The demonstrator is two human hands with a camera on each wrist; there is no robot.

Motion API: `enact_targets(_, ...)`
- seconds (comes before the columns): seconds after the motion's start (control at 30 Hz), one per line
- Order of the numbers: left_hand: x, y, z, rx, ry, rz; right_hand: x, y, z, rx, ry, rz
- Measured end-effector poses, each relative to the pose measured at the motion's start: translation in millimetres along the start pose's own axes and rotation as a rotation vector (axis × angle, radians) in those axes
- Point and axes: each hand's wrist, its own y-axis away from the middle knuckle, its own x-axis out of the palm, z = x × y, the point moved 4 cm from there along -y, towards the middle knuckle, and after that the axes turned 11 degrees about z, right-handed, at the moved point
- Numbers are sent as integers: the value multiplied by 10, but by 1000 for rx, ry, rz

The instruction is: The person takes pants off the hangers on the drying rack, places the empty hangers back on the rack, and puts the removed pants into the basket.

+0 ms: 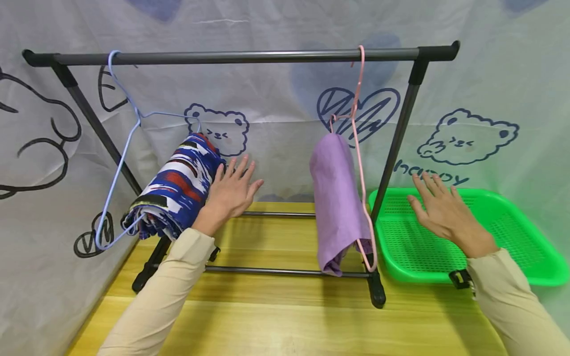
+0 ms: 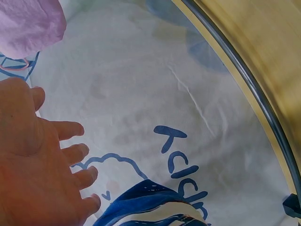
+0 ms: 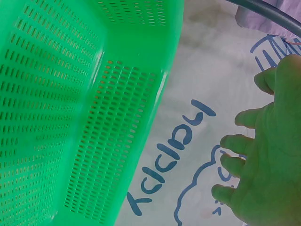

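My left hand (image 1: 232, 190), fingers spread and straight, is beside a blue, white and red patterned cloth (image 1: 178, 183) folded over a blue hanger (image 1: 129, 143). In the left wrist view the hand's fingers (image 2: 77, 153) hold nothing, and the cloth's edge (image 2: 150, 207) shows below them. My right hand (image 1: 450, 215) hovers over a green perforated basket (image 1: 547, 257), fingers extended and palm empty. A purple cloth (image 1: 338, 193) hangs folded on a pink hanger (image 1: 359, 148) between the two hands. Both hangers hook over the rack's dark top bar (image 1: 240, 58).
The dark rack's legs (image 1: 401, 133) stand on a wooden table (image 1: 276, 316), joined by low crossbars (image 1: 285, 270). Behind it hangs a pale curtain (image 1: 276, 99) with drawn bears, hearts and lettering. The basket sits right of the rack.
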Motion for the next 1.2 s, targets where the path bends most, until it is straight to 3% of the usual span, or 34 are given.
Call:
enact_targets(0.47,18,58,12,-3,6,7,-3,34,25,-10,8,8)
enact_targets(0.8,-21,161,-14,12,28,-12,-110,138,117,-10,13,-14)
enact_targets(1.03,-148,321,-201,95,103,-90,-321,275,226,-68,9,-86)
enact_targets(1.2,-317,540,-473,223,213,-204,-579,435,298,-120,-17,-209)
